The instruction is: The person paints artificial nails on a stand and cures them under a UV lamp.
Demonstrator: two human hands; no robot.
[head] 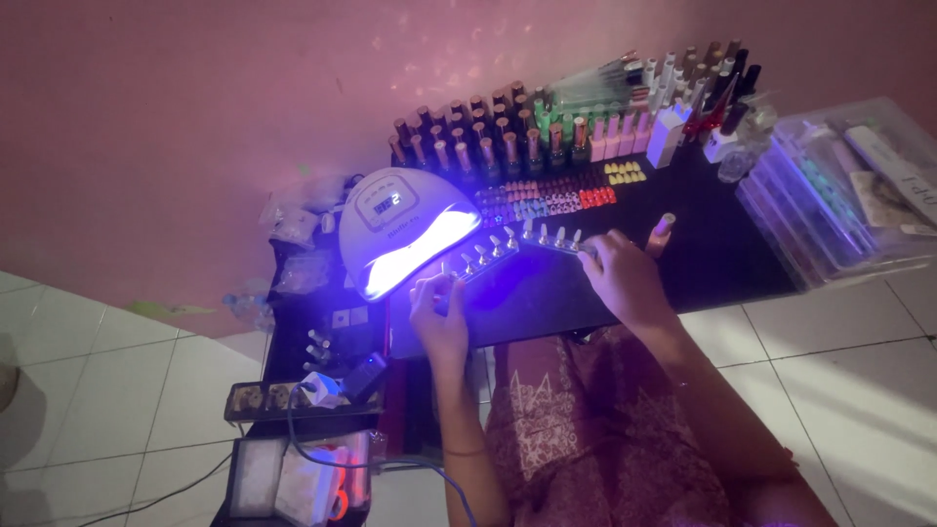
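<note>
Overhead, two hands point(437, 317) point(625, 278), one nail lamp point(405, 229).

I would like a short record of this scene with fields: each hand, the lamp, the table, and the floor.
left hand: holds one end of a strip of nail tips in front of the lamp
right hand: holds a second nail tip strip
lamp: white dome, glowing violet, display lit
table: black, rows of polish bottles at the back
floor: white tiles, power strip
</note>
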